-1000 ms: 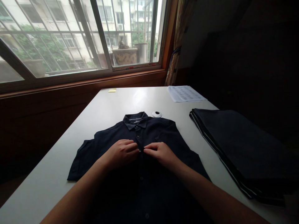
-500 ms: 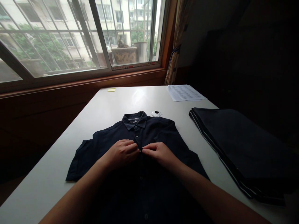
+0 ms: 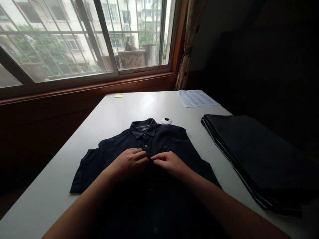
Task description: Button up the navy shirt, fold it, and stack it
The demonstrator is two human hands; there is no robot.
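A dark navy collared shirt (image 3: 171,136) lies front up on the white table, its collar toward the window. Small pale buttons run down its front placket; one button (image 3: 146,145) shows just below the collar. My left hand (image 3: 132,161) is closed at the placket, its fingers curled on the cloth. From the other side, my right hand (image 3: 169,163) pinches the placket edge between thumb and forefinger. The fingertips of both hands almost meet there, and whatever button lies between them is hidden.
A white ring-shaped item (image 3: 166,120) lies beyond the collar. Folded dark cloth (image 3: 254,146) is stacked at the right. Printed papers (image 3: 198,98) and a yellow sticky note (image 3: 118,95) lie at the far end of the table (image 3: 92,129), below a barred window.
Both hands stay at the same spot on the placket. The pale button that showed between the fingertips is now out of sight; the fingers have shifted only slightly.
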